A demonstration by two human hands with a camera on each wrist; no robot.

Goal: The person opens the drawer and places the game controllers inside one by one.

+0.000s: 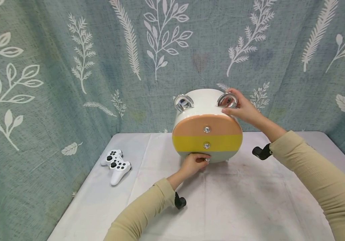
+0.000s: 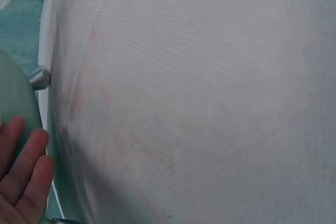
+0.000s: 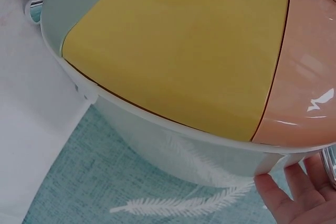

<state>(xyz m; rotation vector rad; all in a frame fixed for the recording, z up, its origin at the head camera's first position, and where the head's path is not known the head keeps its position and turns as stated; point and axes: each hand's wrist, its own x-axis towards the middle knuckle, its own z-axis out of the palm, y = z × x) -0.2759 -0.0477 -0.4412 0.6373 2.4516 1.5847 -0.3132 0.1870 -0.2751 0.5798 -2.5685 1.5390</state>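
Note:
A small rounded drawer cabinet [image 1: 205, 100] with a glossy white shell stands on the table. Its front is split into an orange drawer [image 1: 190, 127], a yellow drawer [image 1: 187, 143] and a grey-green drawer [image 1: 225, 156], each with a round silver knob. Low at the front, my left hand [image 1: 191, 164] pinches the bottom knob [image 1: 207, 160]; three of its fingers [image 2: 32, 182] show beside the grey-green front in the left wrist view. At the top right, my right hand [image 1: 246, 108] holds the cabinet around a silver ring [image 1: 220, 99], with fingertips [image 3: 270, 190] against the white side.
A white game controller [image 1: 118, 164] lies on the white-covered table [image 1: 235, 204] to the left. A matching silver ring [image 1: 177, 104] tops the cabinet's left side. A leaf-patterned green curtain [image 1: 100, 63] hangs behind and left. Black wrist mounts [image 1: 261, 153] stick out from both sleeves.

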